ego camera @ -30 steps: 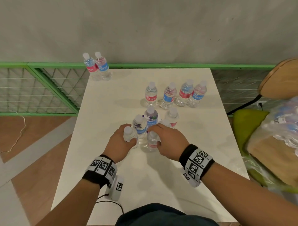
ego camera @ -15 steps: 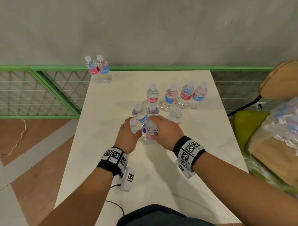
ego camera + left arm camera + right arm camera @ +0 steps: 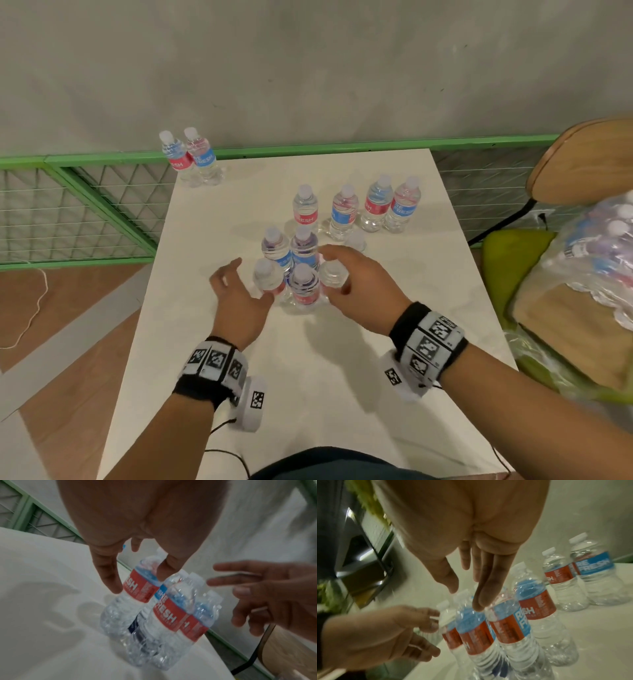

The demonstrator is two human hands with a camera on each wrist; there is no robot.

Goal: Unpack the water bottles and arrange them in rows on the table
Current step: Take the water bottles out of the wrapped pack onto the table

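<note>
Where the white table (image 3: 342, 377) is nearest the person, a tight cluster of bottles (image 3: 301, 274) stands upright. Left hand (image 3: 239, 301) and right hand (image 3: 363, 284) flank it, fingers spread loose, gripping nothing. Four more bottles (image 3: 356, 209) line up behind; a pair of bottles (image 3: 191, 157) occupies the far left corner.

I've let go of the bottles (image 3: 301, 284): my left hand (image 3: 236, 301) and right hand (image 3: 359, 284) have opened and drawn back, fingers spread either side of the cluster now standing between them.
</note>
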